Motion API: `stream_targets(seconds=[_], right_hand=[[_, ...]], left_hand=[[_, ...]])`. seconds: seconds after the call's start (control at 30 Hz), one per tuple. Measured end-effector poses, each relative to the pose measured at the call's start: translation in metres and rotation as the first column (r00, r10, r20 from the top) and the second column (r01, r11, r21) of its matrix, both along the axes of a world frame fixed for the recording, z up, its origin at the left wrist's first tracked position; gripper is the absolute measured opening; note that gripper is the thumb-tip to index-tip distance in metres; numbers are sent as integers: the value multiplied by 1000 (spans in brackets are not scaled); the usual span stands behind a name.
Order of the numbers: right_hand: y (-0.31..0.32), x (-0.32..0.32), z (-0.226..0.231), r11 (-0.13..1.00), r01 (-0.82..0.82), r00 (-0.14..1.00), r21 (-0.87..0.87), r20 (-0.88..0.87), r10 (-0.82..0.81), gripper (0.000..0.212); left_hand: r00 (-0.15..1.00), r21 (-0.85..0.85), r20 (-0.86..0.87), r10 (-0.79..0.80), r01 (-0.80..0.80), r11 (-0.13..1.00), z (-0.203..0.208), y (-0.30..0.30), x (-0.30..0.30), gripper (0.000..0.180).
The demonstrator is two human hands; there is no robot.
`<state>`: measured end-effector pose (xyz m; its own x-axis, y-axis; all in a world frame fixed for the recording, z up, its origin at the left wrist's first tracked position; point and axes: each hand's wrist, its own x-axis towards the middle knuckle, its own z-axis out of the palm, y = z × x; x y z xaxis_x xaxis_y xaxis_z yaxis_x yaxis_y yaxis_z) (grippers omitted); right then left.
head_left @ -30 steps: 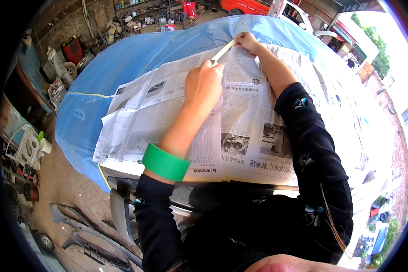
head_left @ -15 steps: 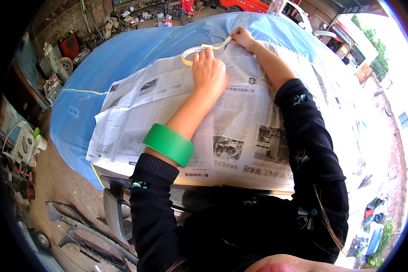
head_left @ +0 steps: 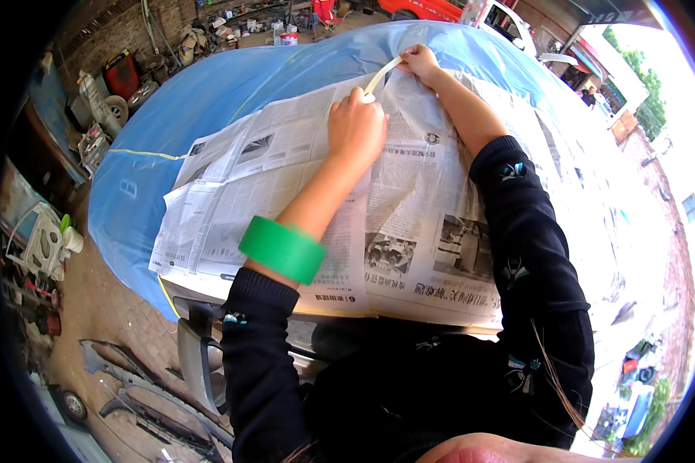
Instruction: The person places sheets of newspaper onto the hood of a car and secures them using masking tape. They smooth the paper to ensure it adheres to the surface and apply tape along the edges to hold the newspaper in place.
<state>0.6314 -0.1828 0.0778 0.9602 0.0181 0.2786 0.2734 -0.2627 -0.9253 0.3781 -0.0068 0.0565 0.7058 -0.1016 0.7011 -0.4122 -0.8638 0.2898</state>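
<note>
A broad blue plastic sheet [head_left: 201, 100] lies beneath the newspaper [head_left: 278, 177] and reaches past it on the left and at the far side. The newspaper itself is spread out in several leaves, creased in places, with print and dark photos showing; its right part is washed out by bright light. A red vehicle [head_left: 417, 9] stands well beyond the newspaper. On the floor [head_left: 77, 309], to the newspaper's lower left, lie long grey car panels [head_left: 123, 370]. The person's dark sleeves [head_left: 259, 339] cross the newspaper's near edge, and a grey car mirror [head_left: 194, 359] sits just below its near left corner. A green tape roll [head_left: 284, 248] circles the left forearm, above the near part of the newspaper. The left hand [head_left: 358, 127] is over the newspaper's far half, its grip folded around the near end of the pale tape [head_left: 381, 75]. The right hand [head_left: 421, 65] is at the newspaper's far edge, its grip pinching the other end between thumb and fingers. The pale tape runs between the two hands in a slight curve, across the newspaper's far edge.
</note>
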Motion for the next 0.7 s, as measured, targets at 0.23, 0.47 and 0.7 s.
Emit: stream_targets(seconds=[0.23,0.47,0.7], right_hand=[[6,-9,1,952,-272,962,-142,-51,267,13],[6,7,-12,847,-88,970,-524,150,193,16],[14,9,-16,824,18,963,-566,231,137,13]], left_hand=[[910,-535,13,-413,355,767,35,46,-47,22],[647,-998,41,-762,69,5,38,60,-83,33],[664,-838,307,-681,-151,-525,25,55,-74,17]])
